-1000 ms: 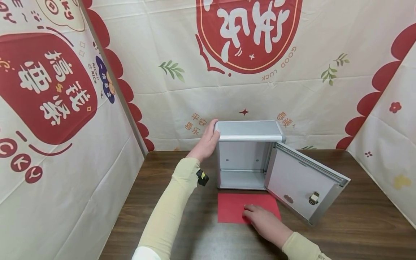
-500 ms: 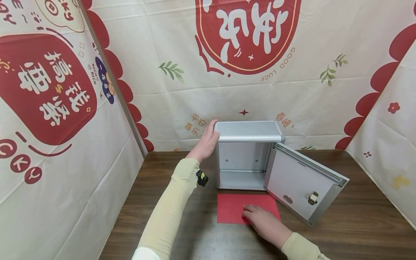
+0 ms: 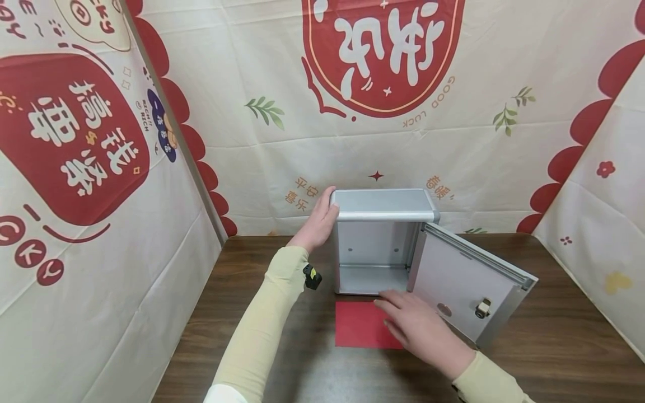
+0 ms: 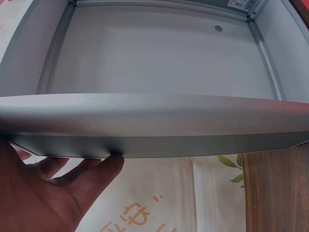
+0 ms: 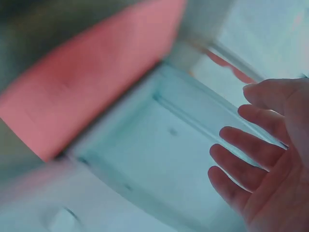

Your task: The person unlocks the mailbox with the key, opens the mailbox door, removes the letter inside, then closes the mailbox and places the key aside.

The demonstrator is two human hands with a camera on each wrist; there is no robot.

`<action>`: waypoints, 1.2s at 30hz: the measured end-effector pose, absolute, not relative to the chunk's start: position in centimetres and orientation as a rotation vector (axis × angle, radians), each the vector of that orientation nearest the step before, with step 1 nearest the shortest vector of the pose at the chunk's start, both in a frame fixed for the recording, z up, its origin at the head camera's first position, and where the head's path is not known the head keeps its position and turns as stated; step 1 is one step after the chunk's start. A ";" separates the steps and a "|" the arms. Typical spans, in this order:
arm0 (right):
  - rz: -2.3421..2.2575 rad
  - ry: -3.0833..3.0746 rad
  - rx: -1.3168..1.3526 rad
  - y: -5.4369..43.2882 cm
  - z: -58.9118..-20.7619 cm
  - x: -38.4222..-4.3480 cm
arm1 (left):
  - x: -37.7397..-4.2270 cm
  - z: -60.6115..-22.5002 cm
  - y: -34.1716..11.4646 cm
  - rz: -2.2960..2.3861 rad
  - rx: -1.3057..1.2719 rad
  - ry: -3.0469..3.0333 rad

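Observation:
A silvery-grey metal box (image 3: 387, 204) stands upright at the back of the table, its door (image 3: 456, 274) swung out to the right with a lock (image 3: 482, 308) on the inner face. My left hand (image 3: 315, 226) rests against the box's upper left corner; in the left wrist view its nearly straight fingers touch the outer side wall (image 4: 193, 145). On the table in front of the box lies a flat red sheet or envelope (image 3: 355, 327). Over its right part is my right hand (image 3: 425, 330), fingers spread and holding nothing, also seen loose in the right wrist view.
The box's inside (image 3: 375, 243) shows small round marks on its back panel. A printed cloth (image 3: 242, 168) hangs behind the brown wooden table (image 3: 242, 308), with more cloth at both sides. The door's free edge juts towards the front right.
My right hand has risen off the red sheet and moved slightly forward, its fingers spreading. The left hand, the box and the sheet keep their places.

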State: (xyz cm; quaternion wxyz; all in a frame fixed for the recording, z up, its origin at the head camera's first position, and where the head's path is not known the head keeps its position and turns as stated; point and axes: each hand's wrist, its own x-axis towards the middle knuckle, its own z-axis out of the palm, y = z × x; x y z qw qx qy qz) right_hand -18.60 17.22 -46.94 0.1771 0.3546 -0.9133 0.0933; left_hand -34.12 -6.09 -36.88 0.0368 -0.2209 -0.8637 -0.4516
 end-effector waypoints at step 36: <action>0.187 -2.275 0.589 26.3 -35.1 -16.3 | -34.3 -36.9 -6.1 -1.397 -0.697 -2.636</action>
